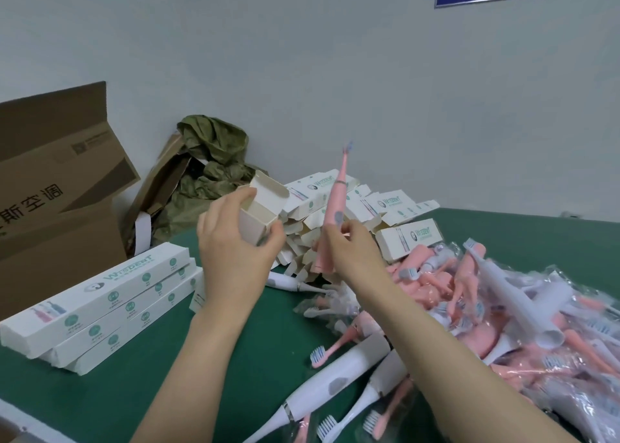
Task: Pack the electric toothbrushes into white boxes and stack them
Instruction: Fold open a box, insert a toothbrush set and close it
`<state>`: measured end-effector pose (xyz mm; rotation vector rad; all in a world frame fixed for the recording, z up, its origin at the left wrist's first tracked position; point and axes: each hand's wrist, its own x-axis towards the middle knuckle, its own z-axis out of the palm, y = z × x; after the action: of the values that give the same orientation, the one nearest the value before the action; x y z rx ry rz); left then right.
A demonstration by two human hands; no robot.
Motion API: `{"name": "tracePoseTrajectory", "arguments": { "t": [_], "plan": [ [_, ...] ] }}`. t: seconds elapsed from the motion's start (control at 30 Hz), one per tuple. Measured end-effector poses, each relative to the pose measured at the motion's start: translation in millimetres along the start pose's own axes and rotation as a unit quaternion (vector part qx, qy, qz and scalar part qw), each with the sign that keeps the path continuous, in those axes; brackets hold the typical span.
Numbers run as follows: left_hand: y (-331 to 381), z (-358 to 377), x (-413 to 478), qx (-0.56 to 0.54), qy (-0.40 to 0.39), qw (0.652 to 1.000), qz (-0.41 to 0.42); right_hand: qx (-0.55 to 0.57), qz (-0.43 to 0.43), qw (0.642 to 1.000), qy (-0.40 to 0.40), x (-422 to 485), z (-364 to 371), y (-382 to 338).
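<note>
My left hand [231, 248] grips a white box [260, 212] with its top end open and its flap up. Just to its right, my right hand [349, 241] holds a pink electric toothbrush [333, 207] upright, brush head pointing up, apart from the box. At the left of the green table [161, 375] lies a stack of closed white boxes [100, 305]. A heap of open white boxes [335, 201] lies behind my hands. White toothbrushes [339, 382] lie at the near edge.
A big pile of pink and white toothbrushes and brush heads in clear bags [503, 308] fills the right side. A brown cardboard carton [57, 187] stands at the far left. A green cloth [211, 160] lies against the wall.
</note>
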<state>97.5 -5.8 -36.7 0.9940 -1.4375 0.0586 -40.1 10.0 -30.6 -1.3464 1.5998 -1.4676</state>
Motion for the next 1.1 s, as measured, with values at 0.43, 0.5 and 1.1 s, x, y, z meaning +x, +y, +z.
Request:
{"name": "tracePoseTrajectory", "arguments": {
  "t": [0.43,0.5,1.1],
  "plan": [
    [4,33,31,0.084,-0.172,0.981,-0.016,-0.021,-0.065,0.997,-0.041,-2,-105,-44],
    [3,37,28,0.106,-0.171,0.979,-0.014,-0.057,-0.056,0.997,-0.023,-1,-112,-39],
    [12,41,-5,0.056,-0.205,0.973,0.093,-0.148,-0.240,0.959,0.001,0,-72,-29]
  ]
}}
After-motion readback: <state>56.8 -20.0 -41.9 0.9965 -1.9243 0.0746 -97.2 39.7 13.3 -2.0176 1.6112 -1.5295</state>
